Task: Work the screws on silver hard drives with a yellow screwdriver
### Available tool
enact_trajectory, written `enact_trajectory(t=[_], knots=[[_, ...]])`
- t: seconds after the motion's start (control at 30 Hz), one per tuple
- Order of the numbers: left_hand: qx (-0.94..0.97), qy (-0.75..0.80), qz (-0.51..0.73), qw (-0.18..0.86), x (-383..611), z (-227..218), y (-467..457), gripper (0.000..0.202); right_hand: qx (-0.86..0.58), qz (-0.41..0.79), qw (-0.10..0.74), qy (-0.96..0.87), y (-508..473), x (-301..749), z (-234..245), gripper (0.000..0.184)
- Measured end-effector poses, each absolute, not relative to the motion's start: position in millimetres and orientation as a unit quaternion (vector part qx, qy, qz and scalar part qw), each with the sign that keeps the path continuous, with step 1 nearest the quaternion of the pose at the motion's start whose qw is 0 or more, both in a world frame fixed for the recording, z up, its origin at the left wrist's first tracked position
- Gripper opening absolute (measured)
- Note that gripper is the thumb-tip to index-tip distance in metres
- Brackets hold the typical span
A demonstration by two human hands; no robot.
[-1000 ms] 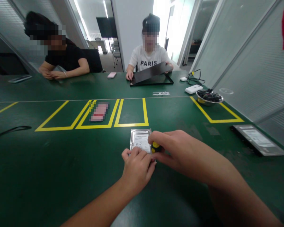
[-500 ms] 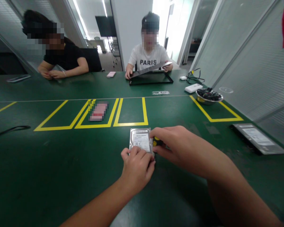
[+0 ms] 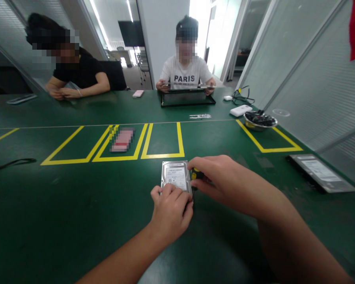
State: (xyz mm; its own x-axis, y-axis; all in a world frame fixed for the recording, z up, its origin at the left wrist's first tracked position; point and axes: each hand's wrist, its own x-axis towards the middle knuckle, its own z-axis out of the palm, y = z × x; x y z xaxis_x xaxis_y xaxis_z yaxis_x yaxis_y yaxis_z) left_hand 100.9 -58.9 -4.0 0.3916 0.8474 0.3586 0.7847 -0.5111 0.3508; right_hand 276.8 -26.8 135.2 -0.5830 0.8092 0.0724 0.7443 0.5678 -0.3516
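A silver hard drive (image 3: pixel 175 175) with a white label lies flat on the green table (image 3: pixel 77 205), just in front of the yellow taped boxes. My left hand (image 3: pixel 170 211) rests on its near edge with fingers curled, holding it down. My right hand (image 3: pixel 217 181) is closed around a small tool with a yellow and black handle (image 3: pixel 195 174), held against the drive's right side. The tool's tip is hidden by my fingers.
Yellow taped rectangles (image 3: pixel 162 142) mark the table; one holds a pink card (image 3: pixel 122 140). A metal bowl of dark parts (image 3: pixel 259 119), a white box (image 3: pixel 240 110) and a second drive (image 3: pixel 321 172) lie right. Two people sit across; one handles a black flat panel (image 3: pixel 187 98).
My right hand with the tool shifted slightly up along the drive's right edge. The person opposite lowered the black panel from tilted to nearly flat.
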Motion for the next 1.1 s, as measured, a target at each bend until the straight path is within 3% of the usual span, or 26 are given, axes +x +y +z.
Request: enact_trajectory(t=[1.1], knots=[[0.827, 0.501, 0.248, 0.059, 100.7, -2.3, -58.6, 0.007, -0.428, 0.154, 0.116, -0.883, -26.9, 282.7, 140.0, 0.008]])
